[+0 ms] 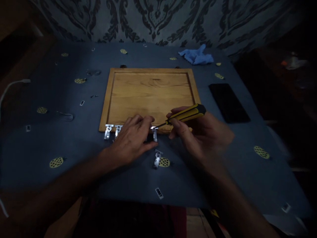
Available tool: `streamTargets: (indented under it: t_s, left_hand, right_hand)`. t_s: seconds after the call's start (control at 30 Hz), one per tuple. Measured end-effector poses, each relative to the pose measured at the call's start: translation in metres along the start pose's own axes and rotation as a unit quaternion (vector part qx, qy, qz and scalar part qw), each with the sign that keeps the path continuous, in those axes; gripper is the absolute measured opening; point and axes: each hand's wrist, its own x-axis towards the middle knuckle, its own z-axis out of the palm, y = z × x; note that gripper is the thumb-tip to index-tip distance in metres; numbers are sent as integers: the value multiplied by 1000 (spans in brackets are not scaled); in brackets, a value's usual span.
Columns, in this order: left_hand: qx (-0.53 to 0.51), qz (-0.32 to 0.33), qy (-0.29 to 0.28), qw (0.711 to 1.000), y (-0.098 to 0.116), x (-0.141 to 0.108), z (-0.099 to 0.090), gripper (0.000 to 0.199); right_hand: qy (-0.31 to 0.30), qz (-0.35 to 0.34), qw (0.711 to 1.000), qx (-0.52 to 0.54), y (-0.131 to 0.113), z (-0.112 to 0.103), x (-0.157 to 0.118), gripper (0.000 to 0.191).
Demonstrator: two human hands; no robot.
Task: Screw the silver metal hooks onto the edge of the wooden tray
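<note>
A yellow and black screwdriver (185, 114) is gripped in my right hand (192, 130). Its tip meets the top of a metal hook (155, 135) on the near edge of a framed wooden board (151, 96). My left hand (133, 135) rests over that edge, index finger and thumb bent around the same hook, steadying it. Left of this hand, two more metal hooks, an outer one (107, 132) and an inner one (117, 130), sit along the edge. What lies beneath the left palm is hidden. A loose metal hook (157, 158) lies on the cloth nearer me.
Two small dark screws (94, 96) lie left of the board. Clear bent pieces (65, 115) are farther left. A black phone (229, 102) is at the right, with a crumpled blue cloth (196, 55) behind. A white cable (15, 82) runs along the left side. The patterned tablecloth (81, 138) is dim.
</note>
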Motion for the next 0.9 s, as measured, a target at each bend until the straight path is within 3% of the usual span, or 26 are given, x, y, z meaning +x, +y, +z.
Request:
streamTargets:
  t_s: [0.4,0.53,0.77,0.9]
  left_hand:
    - [5,-8,-6,1000,1,1,-2,47]
    - [4,-6,0,1000,0,0,-1,50]
    - [6,-4,10,1000,-1,0,1,48]
    - [10,-2,7,1000,0,0,0,48]
  right_hand:
    - [0,-3,1000,-8,-6,2,4,17]
    - [34,-22,999,-35,-6,2,4,5]
    - [109,-60,990,-71,-6,10,2,26]
    - [78,-46,996,-8,-10,9,4,20]
